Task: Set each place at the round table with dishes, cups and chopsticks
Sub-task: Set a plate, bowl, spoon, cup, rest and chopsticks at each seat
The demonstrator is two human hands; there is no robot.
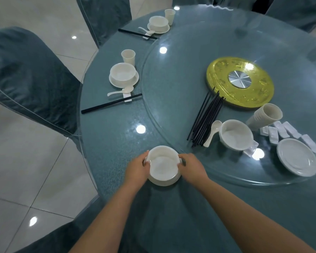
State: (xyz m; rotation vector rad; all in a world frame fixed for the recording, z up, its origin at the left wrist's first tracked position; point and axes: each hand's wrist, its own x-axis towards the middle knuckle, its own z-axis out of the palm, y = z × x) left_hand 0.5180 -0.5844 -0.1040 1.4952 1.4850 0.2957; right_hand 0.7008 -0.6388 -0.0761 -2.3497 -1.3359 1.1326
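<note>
A white bowl point(162, 164) rests on a white plate point(164, 181) near the table's front edge. My left hand point(137, 168) grips its left side and my right hand point(191, 167) grips its right side. On the glass turntable point(171, 106) lie a bundle of black chopsticks point(205, 119), a white spoon point(212, 132), a stack of bowls point(235, 135), a stack of cups point(264, 116) on its side, a stack of plates point(297, 157) and several white chopstick rests point(285, 132).
Two set places lie at the left rim: a near one with bowl point(122, 72), cup point(128, 56), spoon and chopsticks point(111, 103), and a far one point(158, 22). A gold disc point(240, 82) marks the turntable's centre. Covered chairs point(26, 73) stand around the table.
</note>
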